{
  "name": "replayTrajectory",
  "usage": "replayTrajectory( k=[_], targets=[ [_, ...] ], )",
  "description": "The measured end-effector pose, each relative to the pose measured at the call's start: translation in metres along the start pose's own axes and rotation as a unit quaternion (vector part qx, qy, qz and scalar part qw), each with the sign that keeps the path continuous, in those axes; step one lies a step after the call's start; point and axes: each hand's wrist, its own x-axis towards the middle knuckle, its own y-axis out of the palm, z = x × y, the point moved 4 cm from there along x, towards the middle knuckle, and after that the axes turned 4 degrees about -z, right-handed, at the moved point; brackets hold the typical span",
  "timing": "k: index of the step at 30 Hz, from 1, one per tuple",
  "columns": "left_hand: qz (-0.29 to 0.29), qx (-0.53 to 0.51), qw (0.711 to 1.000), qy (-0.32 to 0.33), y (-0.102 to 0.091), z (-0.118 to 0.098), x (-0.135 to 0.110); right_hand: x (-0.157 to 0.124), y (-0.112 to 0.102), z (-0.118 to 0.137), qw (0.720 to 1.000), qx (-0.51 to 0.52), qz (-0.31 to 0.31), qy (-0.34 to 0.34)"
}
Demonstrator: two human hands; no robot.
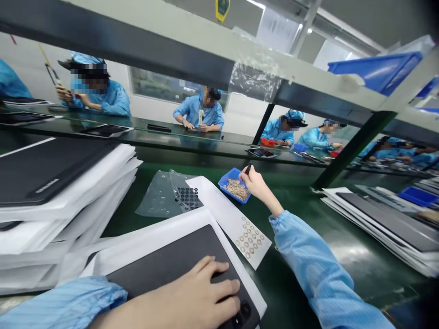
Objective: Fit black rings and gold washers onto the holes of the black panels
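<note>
My left hand (200, 292) lies with fingers spread on the dark back of a tablet (161, 262), close to its camera lenses (245, 308). Under the tablet is a white sheet (192, 221). My right hand (255, 183) pinches a short black pen-like tool (248, 168); its exact kind is unclear. That hand is at the right side of a small blue tray (224, 175), which holds many small tan rings (236, 188). Nearer to me, a white strip of paper (219, 208) carries rows of gold-coloured rings (249, 237).
Stacked tablets between white sheets (113, 169) rise at the left; another stack (387, 224) lies at the right. A clear plastic bag (154, 201) holds black rings (188, 196). A shelf beam (192, 50) crosses above. People in blue (202, 109) sit across the bench.
</note>
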Motion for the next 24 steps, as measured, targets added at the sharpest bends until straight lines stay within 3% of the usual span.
replayTrajectory(
  k=[5, 8, 10, 12, 15, 17, 20, 24],
  targets=[
    [0.006, 0.042, 0.999, 0.031, -0.004, 0.000, -0.002, -0.006, 0.007, 0.019, 0.999, -0.002, 0.036, -0.029],
    [-0.027, -0.026, 0.999, 0.008, -0.014, 0.011, -0.006, -0.015, 0.031, 0.041, 0.994, 0.005, 0.094, -0.055],
    [-0.083, -0.057, 0.991, -0.085, -0.019, 0.041, -0.013, -0.023, 0.059, 0.053, 0.985, 0.009, 0.159, -0.066],
    [-0.138, -0.044, 0.966, -0.213, -0.020, 0.087, -0.025, -0.031, 0.090, 0.061, 0.970, 0.015, 0.233, -0.073],
    [-0.164, -0.031, 0.926, -0.337, -0.014, 0.158, -0.048, -0.041, 0.128, 0.067, 0.943, 0.027, 0.322, -0.074],
    [-0.176, -0.047, 0.900, -0.396, -0.008, 0.194, -0.062, -0.045, 0.143, 0.068, 0.931, 0.031, 0.357, -0.071],
    [-0.176, -0.104, 0.869, -0.450, 0.003, 0.218, -0.073, -0.042, 0.156, 0.068, 0.927, 0.041, 0.368, -0.063],
    [-0.159, -0.235, 0.826, -0.487, 0.017, 0.216, -0.073, -0.030, 0.172, 0.062, 0.940, 0.079, 0.331, -0.023]
  ],
)
